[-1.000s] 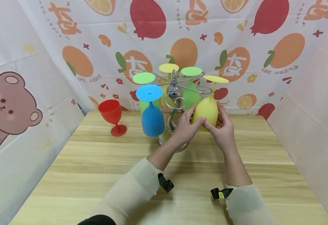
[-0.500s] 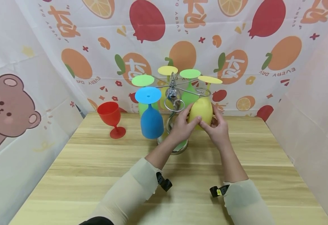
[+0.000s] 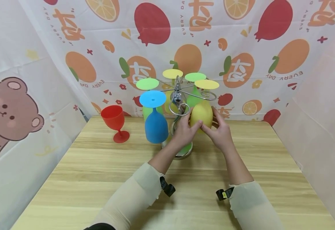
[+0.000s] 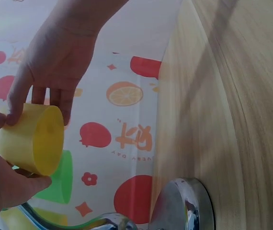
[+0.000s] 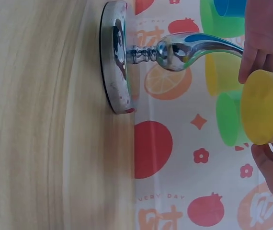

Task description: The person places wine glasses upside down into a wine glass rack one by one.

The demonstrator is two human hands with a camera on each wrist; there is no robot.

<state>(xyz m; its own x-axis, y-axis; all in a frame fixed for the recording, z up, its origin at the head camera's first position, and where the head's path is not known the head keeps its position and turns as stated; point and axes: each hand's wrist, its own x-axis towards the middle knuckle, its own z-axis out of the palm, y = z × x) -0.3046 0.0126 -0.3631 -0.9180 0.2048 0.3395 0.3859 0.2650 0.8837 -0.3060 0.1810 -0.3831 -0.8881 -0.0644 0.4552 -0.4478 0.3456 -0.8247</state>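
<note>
Both hands hold a yellow plastic goblet (image 3: 201,116) upside down at the right side of a silver metal goblet rack (image 3: 177,95). The left hand (image 3: 183,130) grips its bowl from the left, and the right hand (image 3: 221,133) from the right, thumbs toward the near side. The goblet's foot is uppermost, near a curled rack hook; whether the stem sits in the hook is hard to tell. In the left wrist view the open mouth of the yellow goblet (image 4: 49,140) shows, the two hands around it. Beyond it in the right wrist view is a green goblet (image 5: 228,119).
A blue goblet (image 3: 156,127), a green goblet (image 3: 147,84), another yellow goblet (image 3: 172,73) and a further green one (image 3: 195,77) hang inverted from the rack. Upright on the wooden table (image 3: 112,182), left of the rack, stands a red goblet (image 3: 112,117). A printed cloth (image 3: 98,35) hangs behind.
Both hands have moved the yellow goblet left, toward the rack. Its foot, tilted to the right before, now lies nearly level beside the hook.
</note>
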